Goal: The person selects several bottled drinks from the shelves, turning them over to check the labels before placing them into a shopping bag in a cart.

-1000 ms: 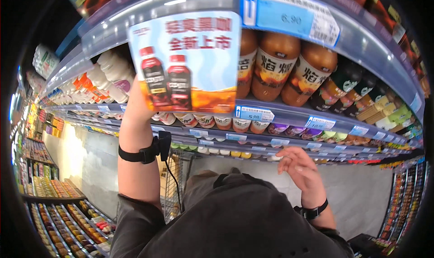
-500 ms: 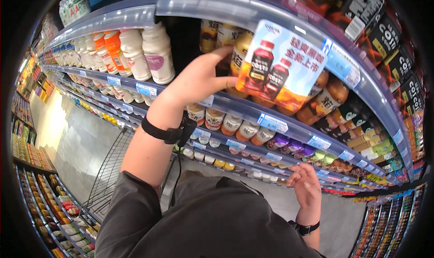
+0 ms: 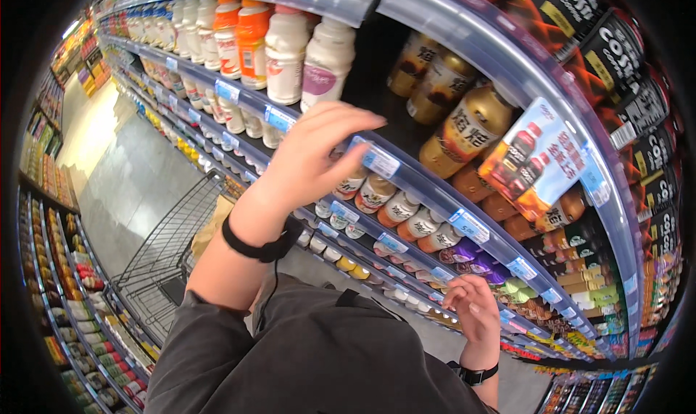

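Note:
My left hand (image 3: 313, 153) is in front of the shelf edge, fingers stretched and thumb apart, with nothing in it. It is nearest a blue price tag (image 3: 377, 159) on the edge and a white bottle with a purple label (image 3: 328, 69). Right of it on the shelf, a gold-brown drink bottle (image 3: 467, 130) stands at the front, with smaller gold cans (image 3: 438, 88) behind. A printed advertising card (image 3: 535, 159) hangs before the brown bottles. My right hand (image 3: 475, 309) hovers lower right near the lower shelves, fingers loosely curled apart, holding nothing.
Orange-and-white bottles (image 3: 254, 44) line the shelf to the left. Lower tiers hold white-capped bottles (image 3: 399, 209). Dark boxes (image 3: 612, 59) fill the upper right. A wire shopping cart (image 3: 156, 243) stands at the left, with another stocked shelf (image 3: 80, 320) beyond it.
My left hand has come away from the gold-brown bottle, which stays on the shelf. The view has shifted, showing more of the bottle behind the card. My right hand stays low.

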Tool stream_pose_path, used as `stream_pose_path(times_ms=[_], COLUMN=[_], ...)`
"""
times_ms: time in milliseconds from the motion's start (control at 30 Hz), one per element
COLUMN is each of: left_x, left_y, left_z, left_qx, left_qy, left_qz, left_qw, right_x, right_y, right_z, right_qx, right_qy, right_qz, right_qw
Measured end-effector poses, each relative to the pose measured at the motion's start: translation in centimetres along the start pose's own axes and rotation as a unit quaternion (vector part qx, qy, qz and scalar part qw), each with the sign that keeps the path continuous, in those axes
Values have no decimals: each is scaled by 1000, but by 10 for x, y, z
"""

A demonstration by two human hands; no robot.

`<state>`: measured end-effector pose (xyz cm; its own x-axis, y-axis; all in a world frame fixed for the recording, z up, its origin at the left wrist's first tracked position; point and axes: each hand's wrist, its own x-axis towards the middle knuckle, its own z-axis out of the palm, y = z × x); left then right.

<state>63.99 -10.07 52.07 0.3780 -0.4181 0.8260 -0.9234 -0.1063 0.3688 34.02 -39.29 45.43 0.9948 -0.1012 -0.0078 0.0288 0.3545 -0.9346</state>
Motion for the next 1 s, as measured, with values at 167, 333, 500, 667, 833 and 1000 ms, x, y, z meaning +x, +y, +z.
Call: stream_pose_path(times_ms=[167,333,500,667,833,1000], left_x=[-152,-327,-510,-607,-669,-726], left_y=[-32,-25,-1,13,-2,-41], left_z=[-56,-118,-175,-197,-220,-210], left_qx=[84,223,222,95,94,30], left_qy=[70,-126,-346,-333,-216,-194], left_qz=[-283,-508,-690,-760,-799,-830], left_qw=[953,822,596,551,554,522], right_x=[39,82,116,133,135,122], right_y=[17,54,90,127,158,176], right_z=[21,59,121,184,248,295], right_qx=[-38,-1,-54,-51,-93,-123], right_qy=[-99,-154,-247,-269,-286,-248], right_qz=[47,112,170,225,277,335], right_qw=[993,982,952,935,912,900])
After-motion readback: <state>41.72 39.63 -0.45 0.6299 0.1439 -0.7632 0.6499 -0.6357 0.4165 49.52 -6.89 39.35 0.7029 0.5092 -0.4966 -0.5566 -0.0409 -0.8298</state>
